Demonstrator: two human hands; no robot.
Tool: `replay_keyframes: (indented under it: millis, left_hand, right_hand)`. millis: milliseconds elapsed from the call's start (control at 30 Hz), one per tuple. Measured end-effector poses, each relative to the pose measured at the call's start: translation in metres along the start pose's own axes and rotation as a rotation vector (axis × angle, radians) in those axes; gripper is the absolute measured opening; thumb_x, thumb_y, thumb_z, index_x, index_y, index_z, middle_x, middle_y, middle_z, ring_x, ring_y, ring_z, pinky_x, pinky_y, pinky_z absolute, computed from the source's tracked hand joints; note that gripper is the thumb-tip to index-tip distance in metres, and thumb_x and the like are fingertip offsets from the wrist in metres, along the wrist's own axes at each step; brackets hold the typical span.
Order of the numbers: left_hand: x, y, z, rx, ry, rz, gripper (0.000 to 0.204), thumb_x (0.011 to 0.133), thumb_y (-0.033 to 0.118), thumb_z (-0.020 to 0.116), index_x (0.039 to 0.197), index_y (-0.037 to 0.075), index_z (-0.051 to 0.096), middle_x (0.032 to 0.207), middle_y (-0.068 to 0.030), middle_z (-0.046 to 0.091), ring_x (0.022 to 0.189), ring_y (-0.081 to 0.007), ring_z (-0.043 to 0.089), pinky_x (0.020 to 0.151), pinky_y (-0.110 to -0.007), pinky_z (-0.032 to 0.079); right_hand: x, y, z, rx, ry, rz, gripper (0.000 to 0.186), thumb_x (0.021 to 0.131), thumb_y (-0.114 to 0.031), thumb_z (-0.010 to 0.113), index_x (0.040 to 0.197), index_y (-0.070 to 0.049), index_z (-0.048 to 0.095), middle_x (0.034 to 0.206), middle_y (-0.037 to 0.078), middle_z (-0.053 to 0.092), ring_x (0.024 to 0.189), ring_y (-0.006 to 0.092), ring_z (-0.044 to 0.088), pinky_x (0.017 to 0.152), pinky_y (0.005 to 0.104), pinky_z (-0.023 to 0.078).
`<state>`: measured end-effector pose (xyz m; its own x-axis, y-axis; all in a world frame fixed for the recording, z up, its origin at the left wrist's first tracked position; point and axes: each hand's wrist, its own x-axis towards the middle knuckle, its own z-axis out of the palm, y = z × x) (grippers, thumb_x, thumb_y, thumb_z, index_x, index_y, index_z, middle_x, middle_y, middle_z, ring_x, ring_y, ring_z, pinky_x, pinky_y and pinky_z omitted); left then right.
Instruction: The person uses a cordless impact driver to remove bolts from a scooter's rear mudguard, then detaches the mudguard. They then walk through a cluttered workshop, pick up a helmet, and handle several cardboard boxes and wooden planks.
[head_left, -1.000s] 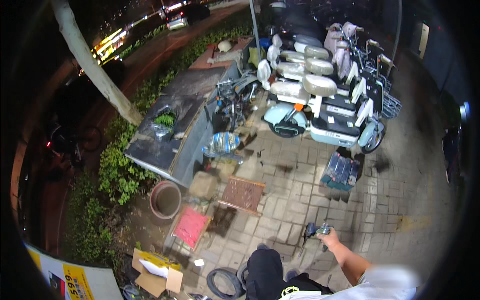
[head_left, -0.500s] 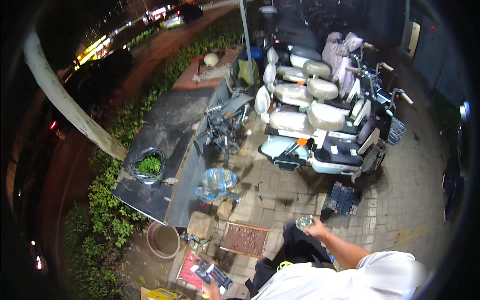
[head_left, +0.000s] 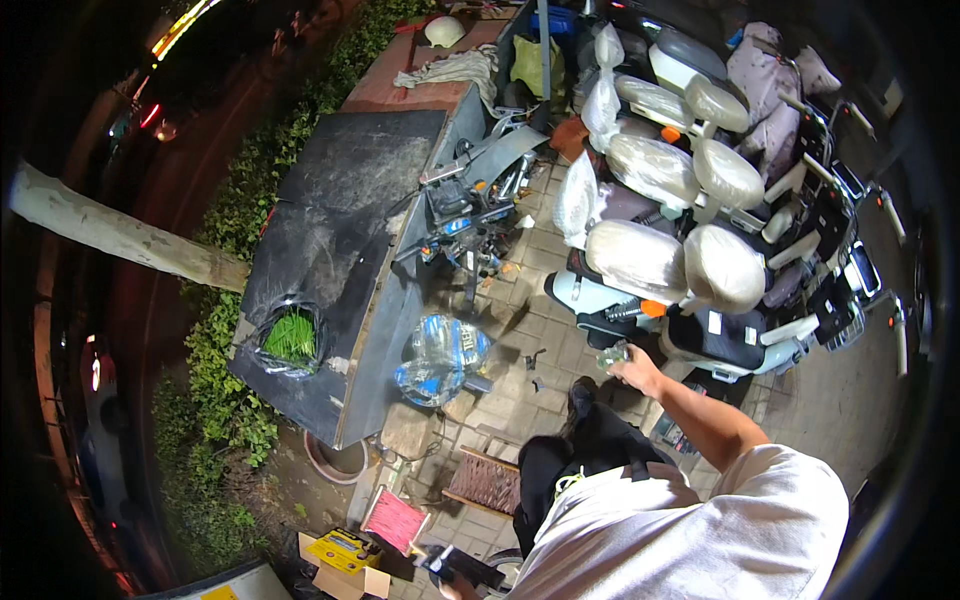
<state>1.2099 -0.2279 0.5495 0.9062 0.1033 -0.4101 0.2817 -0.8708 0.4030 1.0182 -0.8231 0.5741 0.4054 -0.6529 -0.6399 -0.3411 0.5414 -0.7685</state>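
Note:
My right hand (head_left: 637,370) is closed on a small clear, greenish object (head_left: 612,355), perhaps glass; its exact kind is not readable. It is held out in front of me, near the rear of the closest scooter (head_left: 650,325). Low in the picture, my left hand (head_left: 458,588) is closed on a dark, flat box-like thing (head_left: 462,566), partly cut off by the lower edge. Beside that hand is a small stool with a red woven seat (head_left: 394,517). A second stool with a brown seat (head_left: 485,482) stands just ahead of my legs.
Several scooters with plastic-wrapped seats (head_left: 655,165) fill the right. On the left a long dark-topped cabinet (head_left: 340,190) bears a bag of green vegetables (head_left: 291,335). Blue-white bag (head_left: 440,355), bucket (head_left: 337,462), stone block (head_left: 406,430) and open carton (head_left: 345,555) stand lower down.
My view has shifted, and I have moved closer to the scooters. Both hands keep their things. The dark box has moved from over the red stool to its right.

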Motion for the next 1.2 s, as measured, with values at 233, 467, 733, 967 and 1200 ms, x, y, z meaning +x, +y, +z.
replay_keyframes:
  millis: [233,467,733,967,1200]
  left_hand:
    - [0.053,0.133,0.048,-0.047,-0.061,-0.018,0.035,0.078,0.002,0.065,0.110,-0.008,0.060,0.101,-0.0206,0.066,0.084,-0.0269,0.066,0.073,-0.038,0.052]
    - [0.180,0.318,0.076,-0.170,-0.131,0.226,0.035,0.078,0.002,0.065,0.111,-0.007,0.059,0.102,-0.0191,0.066,0.085,-0.0258,0.065,0.074,-0.037,0.052]
    - [0.255,0.525,0.112,-0.230,-0.208,0.414,0.035,0.078,0.002,0.065,0.112,-0.006,0.059,0.103,-0.0174,0.066,0.087,-0.0246,0.065,0.075,-0.036,0.052]
    - [0.289,0.677,0.184,-0.182,-0.198,0.327,0.035,0.079,0.002,0.066,0.112,-0.004,0.059,0.104,-0.0160,0.066,0.088,-0.0236,0.064,0.077,-0.035,0.051]
    - [0.308,0.784,0.234,-0.119,-0.161,0.183,0.034,0.079,0.002,0.066,0.113,-0.003,0.059,0.105,-0.0145,0.065,0.089,-0.0225,0.063,0.078,-0.035,0.051]
  right_hand:
    - [0.119,-0.120,0.072,-0.171,-0.038,-0.193,0.041,0.077,-0.016,0.073,0.109,0.001,0.056,0.084,0.004,0.059,0.070,0.0121,0.055,0.060,0.0273,0.044]
    - [0.184,-0.200,0.103,0.101,0.021,-0.080,0.032,0.079,-0.010,0.070,0.105,0.002,0.055,0.087,0.007,0.062,0.073,0.0159,0.059,0.062,0.0287,0.049]
    - [0.330,-0.303,0.076,0.750,0.167,-0.088,0.027,0.085,-0.015,0.062,0.105,0.000,0.053,0.091,0.012,0.062,0.074,0.0239,0.062,0.068,0.0368,0.054]
    - [0.542,-0.380,0.012,1.150,0.222,-0.124,0.026,0.086,-0.021,0.059,0.108,-0.006,0.059,0.091,0.010,0.063,0.078,0.0237,0.062,0.064,0.0340,0.053]
    - [0.740,-0.434,-0.038,1.315,0.264,-0.225,0.026,0.090,-0.023,0.057,0.107,-0.005,0.061,0.092,0.010,0.065,0.071,0.0219,0.063,0.057,0.0319,0.053]
